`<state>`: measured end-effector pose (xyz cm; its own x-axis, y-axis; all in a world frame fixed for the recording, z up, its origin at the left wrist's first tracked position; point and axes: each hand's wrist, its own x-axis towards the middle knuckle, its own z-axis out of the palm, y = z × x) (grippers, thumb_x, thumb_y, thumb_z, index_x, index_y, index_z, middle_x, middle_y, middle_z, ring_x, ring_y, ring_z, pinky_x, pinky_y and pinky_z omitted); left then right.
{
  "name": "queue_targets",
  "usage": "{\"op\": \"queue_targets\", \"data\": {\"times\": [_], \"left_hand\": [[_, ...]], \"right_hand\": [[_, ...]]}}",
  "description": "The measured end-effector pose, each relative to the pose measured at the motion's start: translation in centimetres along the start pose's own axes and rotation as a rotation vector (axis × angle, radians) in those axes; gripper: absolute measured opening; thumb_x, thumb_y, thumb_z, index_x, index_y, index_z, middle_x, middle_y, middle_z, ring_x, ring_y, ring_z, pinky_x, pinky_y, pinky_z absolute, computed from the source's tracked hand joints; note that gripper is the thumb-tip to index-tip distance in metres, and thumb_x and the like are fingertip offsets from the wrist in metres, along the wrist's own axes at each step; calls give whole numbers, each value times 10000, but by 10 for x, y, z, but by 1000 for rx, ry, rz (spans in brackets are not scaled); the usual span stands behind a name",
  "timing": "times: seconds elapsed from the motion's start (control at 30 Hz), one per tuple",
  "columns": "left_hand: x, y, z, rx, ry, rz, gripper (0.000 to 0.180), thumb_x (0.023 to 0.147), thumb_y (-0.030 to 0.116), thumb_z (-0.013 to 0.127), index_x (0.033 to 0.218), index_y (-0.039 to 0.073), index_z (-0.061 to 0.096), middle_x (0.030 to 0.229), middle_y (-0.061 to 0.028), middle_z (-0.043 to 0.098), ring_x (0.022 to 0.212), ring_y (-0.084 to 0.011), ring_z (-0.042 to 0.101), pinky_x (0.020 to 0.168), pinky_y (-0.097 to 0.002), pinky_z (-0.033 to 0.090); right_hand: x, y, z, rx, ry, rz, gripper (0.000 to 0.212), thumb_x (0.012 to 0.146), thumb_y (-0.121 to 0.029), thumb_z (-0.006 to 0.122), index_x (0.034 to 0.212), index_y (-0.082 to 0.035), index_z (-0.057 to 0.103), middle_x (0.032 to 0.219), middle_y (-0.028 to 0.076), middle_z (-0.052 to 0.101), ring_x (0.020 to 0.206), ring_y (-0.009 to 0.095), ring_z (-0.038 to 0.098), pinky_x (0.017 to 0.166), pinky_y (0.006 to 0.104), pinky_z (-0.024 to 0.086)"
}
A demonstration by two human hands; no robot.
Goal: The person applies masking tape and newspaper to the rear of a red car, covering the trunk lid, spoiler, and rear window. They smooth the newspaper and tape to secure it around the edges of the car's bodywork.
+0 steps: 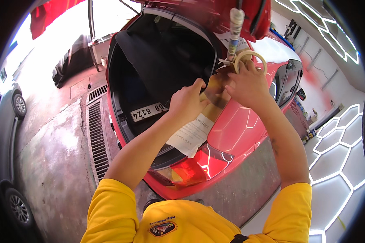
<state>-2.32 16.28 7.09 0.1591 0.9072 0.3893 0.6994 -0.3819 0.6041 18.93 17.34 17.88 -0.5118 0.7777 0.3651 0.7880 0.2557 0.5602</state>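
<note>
A: How far along is this red car [237,126] looking?
B: Partway, I'd guess: tail light [184,172] at six o'clock is sitting bare, printed sheet [192,135] and brown paper [215,92] are lying toward one.
A: Hands?
B: Left hand [186,101] is resting half-curled by the paper, can't tell if it's pinching; right hand [249,86] at two is gripping a tape roll [264,60].

- Car body [241,125]: painted red, smooth, highly glossy, mirroring the lights.
- Tail lamp [184,171]: shiny, see-through plastic.
- Boot lining [150,54]: dark and matt.
- Tape roll [265,62]: cream, paper-like, dull.
- Brown piece [217,86]: smooth, slight sheen; material unclear.
- Printed sheet [192,135]: matt white paper.
- Shirt [190,222]: soft, matt yellow cloth.
- Floor [52,141]: worn, stained concrete.
- Drain grating [98,141]: apparently metal.
</note>
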Motion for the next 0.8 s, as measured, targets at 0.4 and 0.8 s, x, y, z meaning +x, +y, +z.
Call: {"op": "queue_targets", "data": {"times": [0.4, 0.8], "left_hand": [[-80, -35, 55, -535, -46, 390, 477, 1051, 102, 651, 1514, -3, 601, 1387, -226, 693, 1224, -439, 687, 1038, -478, 568], [-176, -85, 62, -757, 75, 351, 321, 1002, 102, 755, 1310, 14, 767, 1258, -172, 763, 1137, -372, 728, 980, -442, 589]], "right_hand": [[-26, -27, -22, 110, -94, -61, 226, 1003, -336, 725, 1128, -176, 825, 1045, 110, 716, 1107, 336, 638, 915, 509, 560], [-68, -65, -23, -1, 15, -226, 255, 944, -235, 753, 1191, -188, 793, 1204, 60, 754, 1060, 305, 623, 743, 425, 569]]}}
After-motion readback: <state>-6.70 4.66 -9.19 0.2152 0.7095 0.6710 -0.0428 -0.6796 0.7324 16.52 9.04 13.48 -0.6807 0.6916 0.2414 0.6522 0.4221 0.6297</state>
